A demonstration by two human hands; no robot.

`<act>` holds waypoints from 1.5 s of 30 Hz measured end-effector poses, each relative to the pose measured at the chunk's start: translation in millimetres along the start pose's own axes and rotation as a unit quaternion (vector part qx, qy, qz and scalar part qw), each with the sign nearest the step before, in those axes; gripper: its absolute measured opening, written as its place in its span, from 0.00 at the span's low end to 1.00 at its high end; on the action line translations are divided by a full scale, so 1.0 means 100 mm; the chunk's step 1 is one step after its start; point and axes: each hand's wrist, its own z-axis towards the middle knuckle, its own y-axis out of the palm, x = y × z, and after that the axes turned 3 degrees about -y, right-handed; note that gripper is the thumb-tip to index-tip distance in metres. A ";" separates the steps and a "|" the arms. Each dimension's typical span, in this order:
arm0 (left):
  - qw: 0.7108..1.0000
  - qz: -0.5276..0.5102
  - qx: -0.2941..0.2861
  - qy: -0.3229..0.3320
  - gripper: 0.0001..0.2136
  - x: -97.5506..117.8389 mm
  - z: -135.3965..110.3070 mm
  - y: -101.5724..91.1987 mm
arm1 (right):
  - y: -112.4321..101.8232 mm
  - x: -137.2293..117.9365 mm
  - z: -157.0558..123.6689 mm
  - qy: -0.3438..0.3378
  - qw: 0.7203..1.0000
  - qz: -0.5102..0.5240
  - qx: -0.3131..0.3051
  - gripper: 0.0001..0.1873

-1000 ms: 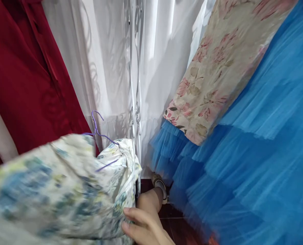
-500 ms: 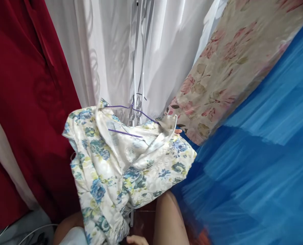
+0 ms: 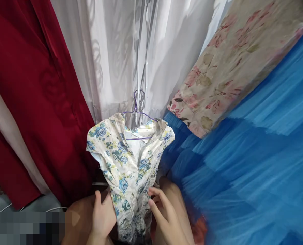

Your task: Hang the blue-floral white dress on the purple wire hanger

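A small white dress with blue flowers (image 3: pixel 129 154) hangs upright on a purple wire hanger (image 3: pixel 137 109) in front of me. My left hand (image 3: pixel 102 216) grips the dress's lower left side, thumb up. My right hand (image 3: pixel 164 214) closes its fingers on the lower right side of the same dress. The hanger's hook shows against a white sheer curtain (image 3: pixel 120 54).
A dark red garment (image 3: pixel 31 92) hangs at the left. A beige cloth with pink flowers (image 3: pixel 230 61) and a blue tulle skirt (image 3: pixel 256 163) fill the right. My bare legs and a dark floor lie below the dress.
The bunched dress has been swung from the lower left to the centre and now hangs straight. Both my hands have come up onto its lower part.
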 end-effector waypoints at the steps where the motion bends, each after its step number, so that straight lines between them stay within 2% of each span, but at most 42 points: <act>1: 1.000 0.011 0.020 0.002 0.32 -0.03 -0.04 0.00 | 0.02 -0.06 0.11 -0.004 1.000 -0.002 0.000 0.18; 3: 0.994 0.071 0.080 0.012 0.32 -0.09 -0.06 0.06 | 0.12 -0.12 0.35 -0.021 1.000 -0.006 0.010 0.18; 7: 0.961 0.204 0.182 0.040 0.24 -0.23 0.02 0.22 | 0.35 -0.17 0.78 -0.055 0.997 -0.033 0.037 0.14; 9: 0.950 0.227 0.206 0.060 0.20 -0.26 0.06 0.15 | 0.38 -0.23 0.87 -0.062 0.996 -0.045 0.033 0.16; 11: 0.935 0.253 0.233 0.088 0.18 -0.20 0.06 -0.03 | 0.34 -0.30 0.87 -0.056 0.997 -0.040 0.023 0.17; 13: 0.898 0.281 0.297 0.164 0.16 -0.07 0.05 -0.23 | 0.28 -0.37 0.81 -0.040 0.999 -0.015 0.017 0.17; 15: 0.830 0.283 0.387 0.287 0.17 0.08 0.04 -0.35 | 0.24 -0.41 0.73 -0.022 0.999 0.022 0.008 0.17; 16: 0.800 0.282 0.409 0.337 0.17 0.14 0.05 -0.35 | 0.24 -0.41 0.70 -0.014 0.999 0.042 0.003 0.17; 17: 0.787 0.291 0.403 0.365 0.17 0.17 0.06 -0.32 | 0.25 -0.41 0.68 -0.006 0.998 0.064 -0.004 0.17; 18: 0.796 0.317 0.363 0.366 0.16 0.17 0.09 -0.25 | 0.27 -0.41 0.66 0.000 0.996 0.087 -0.009 0.17; 21: 0.852 0.417 0.162 0.272 0.13 0.07 0.22 0.07 | 0.37 -0.38 0.64 0.006 0.986 0.162 -0.025 0.17; 22: 0.858 0.432 0.126 0.246 0.11 0.02 0.26 0.17 | 0.40 -0.37 0.64 0.012 0.982 0.186 -0.034 0.17; 25: 0.857 0.454 0.101 0.220 0.07 -0.11 0.35 0.34 | 0.41 -0.36 0.72 0.048 0.969 0.235 -0.058 0.18; 27: 0.846 0.474 0.083 0.230 0.08 -0.15 0.35 0.37 | 0.33 -0.43 0.88 0.067 0.962 0.259 -0.052 0.19; 30: 0.820 0.514 0.041 0.247 0.07 -0.15 0.29 0.39 | 0.13 -0.68 1.33 0.049 0.951 0.304 -0.032 0.19; 34: 0.761 0.606 -0.004 0.231 0.07 -0.09 0.24 0.42 | -0.05 -1.18 1.95 -0.003 0.938 0.347 -0.009 0.15; 37: 0.720 0.661 -0.025 0.211 0.06 -0.04 0.30 0.36 | -0.02 -1.38 2.13 -0.024 0.933 0.360 0.014 0.12; 39: 0.714 0.668 -0.057 0.203 0.07 0.03 0.37 0.31 | 0.02 -1.39 2.12 -0.050 0.934 0.354 0.028 0.12; 42: 0.742 0.622 -0.085 0.237 0.05 0.36 0.52 0.35 | 0.07 -1.31 2.04 -0.068 0.937 0.340 0.039 0.10; 44: 0.762 0.568 -0.031 0.311 0.09 0.73 0.63 0.48 | 0.08 -1.27 1.99 -0.073 0.944 0.320 0.039 0.10; 45: 0.760 0.544 -0.003 0.356 0.13 0.95 0.69 0.58 | 0.07 -1.27 1.98 -0.079 0.948 0.307 0.038 0.10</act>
